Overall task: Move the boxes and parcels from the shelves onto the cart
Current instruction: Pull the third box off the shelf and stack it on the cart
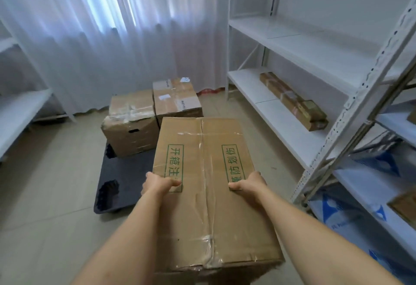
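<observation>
Hands grip a long cardboard box printed with green characters: the left hand clasps its left edge, the right hand its right edge, thumbs lying on top. The box hangs over the near right part of the dark cart. Two taped boxes sit at the cart's far edge. One long parcel lies on the lower shelf at right.

Two boxes sit on the cart ahead, shelves to its right holding a long parcel.
</observation>
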